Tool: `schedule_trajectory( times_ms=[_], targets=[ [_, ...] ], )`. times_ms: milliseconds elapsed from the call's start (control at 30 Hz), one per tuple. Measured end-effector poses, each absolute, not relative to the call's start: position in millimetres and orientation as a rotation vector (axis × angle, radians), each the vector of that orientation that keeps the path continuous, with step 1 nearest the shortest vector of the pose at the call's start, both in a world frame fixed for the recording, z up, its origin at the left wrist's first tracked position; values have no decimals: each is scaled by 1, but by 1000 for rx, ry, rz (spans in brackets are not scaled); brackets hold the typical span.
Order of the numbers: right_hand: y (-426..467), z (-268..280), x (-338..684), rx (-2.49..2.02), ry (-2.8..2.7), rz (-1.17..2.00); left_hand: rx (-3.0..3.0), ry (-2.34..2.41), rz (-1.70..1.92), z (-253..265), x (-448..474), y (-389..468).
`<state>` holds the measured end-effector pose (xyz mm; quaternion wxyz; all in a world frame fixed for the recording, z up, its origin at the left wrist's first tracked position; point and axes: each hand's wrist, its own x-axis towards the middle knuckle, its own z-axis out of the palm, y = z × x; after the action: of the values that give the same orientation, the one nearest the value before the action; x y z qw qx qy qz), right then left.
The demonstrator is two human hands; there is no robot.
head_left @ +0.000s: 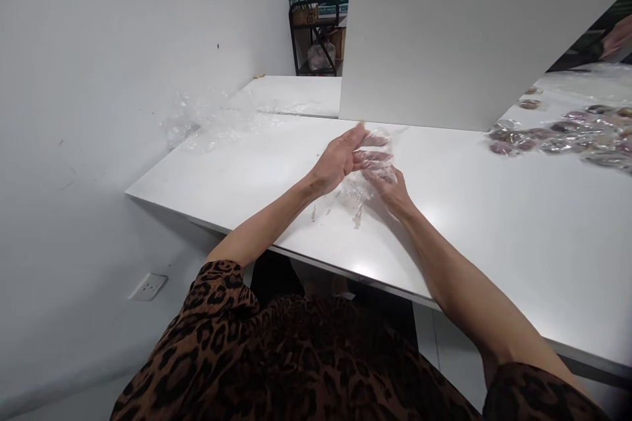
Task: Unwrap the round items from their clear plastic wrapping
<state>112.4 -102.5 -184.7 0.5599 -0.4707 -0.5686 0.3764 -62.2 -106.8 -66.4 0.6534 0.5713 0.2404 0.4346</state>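
My left hand (340,158) is raised just over the white table, thumb up and its fingers stretched out and apart toward the right. A thin, crinkled piece of clear plastic film (378,152) lies over those fingers. From the right, my right hand (391,189) meets it with bent fingers closed on the lower part of the film; its fingertips are partly hidden by the shiny plastic. Whether the film is a bag or a loose sheet I cannot tell. More crumpled clear plastic (359,192) and small wet-looking patches show on the table below my hands.
A pile of crumpled clear plastic (212,122) lies at the table's left, against the wall. A tall grey-white panel (429,33) stands behind my hands. Several plastic-wrapped roundish items (557,135) lie at right. A black shelf rack (316,29) stands behind; another person's hand (617,38) shows at far right.
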Motion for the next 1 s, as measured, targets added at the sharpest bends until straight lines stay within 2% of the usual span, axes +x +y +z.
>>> schedule_trajectory(
  times_ms=[67,167,267,367,567,700,867,1000],
  targets=[
    [-101,-182,113,-1051,-1165,986,1339,564,1057,-73,-62,-98],
    [-95,-176,118,-976,-879,1137,1560,848,1154,-97,-65,-72],
    [-90,-169,126,-947,-732,1262,1782,1122,986,-128,-68,-47],
    [-88,-163,135,-903,-675,1340,1915,1144,821,-151,-65,-36],
    [-89,-161,148,-763,-796,1413,2153,1301,848,-163,-54,-45],
    [-88,-156,157,-703,-775,1319,2265,1360,1003,-159,-53,-57],
    [-90,-149,153,-773,-738,1252,1865,1004,1242,-150,-53,-70],
    [-100,-151,131,-930,-894,1304,1422,909,1293,-140,-52,-80]
  ],
)
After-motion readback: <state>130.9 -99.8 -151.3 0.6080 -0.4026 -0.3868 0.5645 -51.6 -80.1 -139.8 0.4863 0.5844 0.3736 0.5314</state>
